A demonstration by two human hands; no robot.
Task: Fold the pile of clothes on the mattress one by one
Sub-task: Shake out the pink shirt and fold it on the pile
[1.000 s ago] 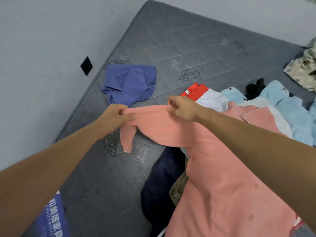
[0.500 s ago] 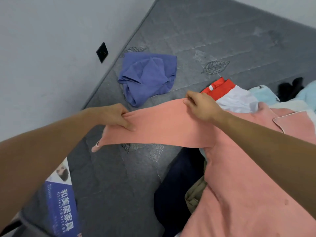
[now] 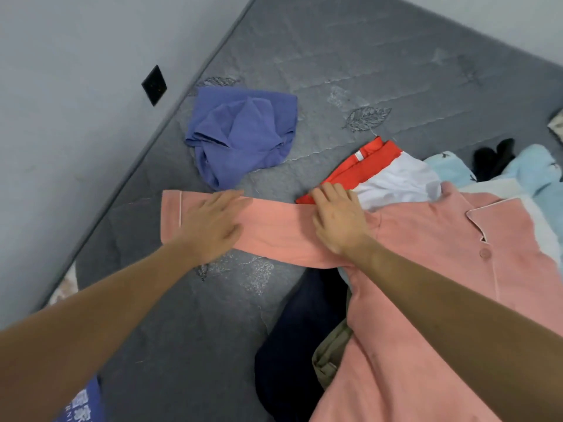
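A salmon-pink button shirt (image 3: 426, 269) lies spread over the pile on the grey mattress (image 3: 335, 71). Its sleeve (image 3: 274, 229) stretches flat to the left, cuff at the far left end. My left hand (image 3: 210, 226) presses flat on the sleeve near the cuff, fingers straight. My right hand (image 3: 338, 214) presses flat on the sleeve near the shoulder, fingertips reaching a red and white garment (image 3: 374, 166). Under the pink shirt lie a dark navy garment (image 3: 292, 345), an olive one (image 3: 329, 357) and light blue clothes (image 3: 533, 166).
A crumpled blue-purple garment (image 3: 243, 132) lies apart on the mattress near the wall. A black wall socket (image 3: 154, 85) sits on the grey wall at left. A black item (image 3: 493, 156) pokes out among the light blue clothes. A blue printed label (image 3: 82, 406) hangs at the mattress's lower left corner.
Both hands let go of the pinched sleeve and laid it flat on the mattress. They now press on it with straight fingers, and the cuff lies unfolded to the left.
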